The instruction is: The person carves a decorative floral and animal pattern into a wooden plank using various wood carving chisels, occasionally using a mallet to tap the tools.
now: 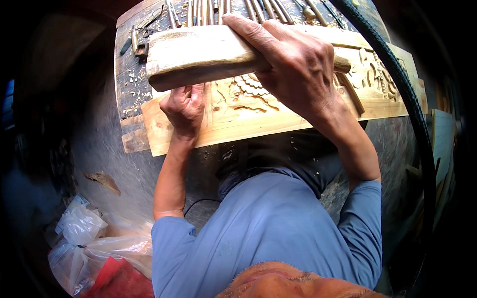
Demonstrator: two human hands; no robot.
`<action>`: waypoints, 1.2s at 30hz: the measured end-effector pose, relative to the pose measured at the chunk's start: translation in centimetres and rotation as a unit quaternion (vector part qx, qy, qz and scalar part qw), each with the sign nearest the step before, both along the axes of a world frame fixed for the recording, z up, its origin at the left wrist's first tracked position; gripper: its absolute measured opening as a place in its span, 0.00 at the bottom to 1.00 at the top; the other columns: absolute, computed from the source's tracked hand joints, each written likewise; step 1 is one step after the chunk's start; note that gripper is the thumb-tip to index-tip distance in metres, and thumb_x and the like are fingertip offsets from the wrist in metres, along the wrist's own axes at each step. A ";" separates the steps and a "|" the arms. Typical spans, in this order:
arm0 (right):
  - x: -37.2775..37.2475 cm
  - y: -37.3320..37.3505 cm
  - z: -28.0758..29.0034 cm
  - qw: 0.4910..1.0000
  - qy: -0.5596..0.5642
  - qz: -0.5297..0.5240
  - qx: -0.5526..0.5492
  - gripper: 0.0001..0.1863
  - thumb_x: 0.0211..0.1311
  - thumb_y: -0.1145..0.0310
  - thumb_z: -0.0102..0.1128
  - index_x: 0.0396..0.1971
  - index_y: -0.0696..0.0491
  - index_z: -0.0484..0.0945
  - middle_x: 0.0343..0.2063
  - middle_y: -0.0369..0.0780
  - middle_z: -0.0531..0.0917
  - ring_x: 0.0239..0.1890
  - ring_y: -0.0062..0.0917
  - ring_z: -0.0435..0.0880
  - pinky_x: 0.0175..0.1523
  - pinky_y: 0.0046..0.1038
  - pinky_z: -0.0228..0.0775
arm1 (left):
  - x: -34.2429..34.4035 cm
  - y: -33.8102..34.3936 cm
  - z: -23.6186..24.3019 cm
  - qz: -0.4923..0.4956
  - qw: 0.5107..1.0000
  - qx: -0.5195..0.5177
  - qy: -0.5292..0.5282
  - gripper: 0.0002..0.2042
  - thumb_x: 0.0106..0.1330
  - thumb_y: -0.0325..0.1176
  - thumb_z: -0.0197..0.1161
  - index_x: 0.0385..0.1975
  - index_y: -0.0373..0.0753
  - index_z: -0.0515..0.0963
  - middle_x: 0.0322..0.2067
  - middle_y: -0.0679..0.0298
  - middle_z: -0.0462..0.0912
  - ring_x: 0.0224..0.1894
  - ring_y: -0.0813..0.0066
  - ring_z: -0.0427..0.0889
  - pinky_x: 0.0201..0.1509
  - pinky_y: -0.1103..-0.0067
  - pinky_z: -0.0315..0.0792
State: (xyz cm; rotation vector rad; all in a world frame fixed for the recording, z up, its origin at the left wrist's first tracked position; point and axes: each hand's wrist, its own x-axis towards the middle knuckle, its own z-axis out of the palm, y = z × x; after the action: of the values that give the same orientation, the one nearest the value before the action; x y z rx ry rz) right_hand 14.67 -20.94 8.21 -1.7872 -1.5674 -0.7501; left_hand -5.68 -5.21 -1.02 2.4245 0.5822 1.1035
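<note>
A flat, paddle-shaped wooden mallet (196,52) is raised over the left part of a carved wooden panel (238,124). My right hand (298,64) wraps round its handle, with the index finger stretched along the wood. Below the mallet's head my left hand (184,107) is closed in a fist at the panel's left end. The mallet covers the top of that fist, so whatever it grips is hidden. Scalloped and leaf-like relief shows on the panel between my hands, and more carving lies to the right.
Several chisels (208,12) line the far side of the worn bench (124,94), among wood chips. A narrow wooden strip (350,94) lies across the panel. A thick braided cable (397,64) hangs at the right. Tied plastic bags (82,223) stand on the floor, lower left.
</note>
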 end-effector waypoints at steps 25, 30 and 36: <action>-0.9 -1.9 1.6 0.987 -0.008 -0.045 -0.151 0.31 0.67 0.72 0.61 0.71 0.53 0.74 0.45 0.47 0.84 0.41 0.33 0.89 0.33 0.34 0.83 | 1.3 0.2 0.1 -0.022 0.999 -0.018 -0.016 0.08 0.70 0.25 0.76 0.46 0.34 0.88 0.30 0.56 0.93 0.28 0.66 0.91 0.37 0.72 0.81; -0.9 -1.8 2.3 0.985 0.014 -0.018 -0.171 0.33 0.66 0.73 0.61 0.72 0.56 0.72 0.44 0.49 0.84 0.42 0.35 0.89 0.33 0.37 0.86 | 1.5 0.8 -0.4 -0.022 0.999 0.025 -0.012 0.08 0.68 0.25 0.77 0.45 0.36 0.89 0.29 0.56 0.92 0.27 0.64 0.90 0.37 0.71 0.81; -1.2 -1.0 2.6 0.987 0.025 -0.019 -0.157 0.31 0.66 0.73 0.61 0.71 0.55 0.74 0.43 0.47 0.85 0.39 0.35 0.89 0.36 0.37 0.86 | 1.5 0.8 0.3 -0.015 0.999 0.037 0.033 0.09 0.67 0.25 0.77 0.45 0.37 0.89 0.31 0.55 0.93 0.31 0.62 0.93 0.39 0.71 0.82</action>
State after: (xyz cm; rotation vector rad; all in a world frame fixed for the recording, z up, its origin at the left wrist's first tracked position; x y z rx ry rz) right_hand 13.51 -21.95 10.85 -2.0472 -1.6949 -0.4915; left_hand -4.20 -4.43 -0.70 2.5320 0.5326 1.0542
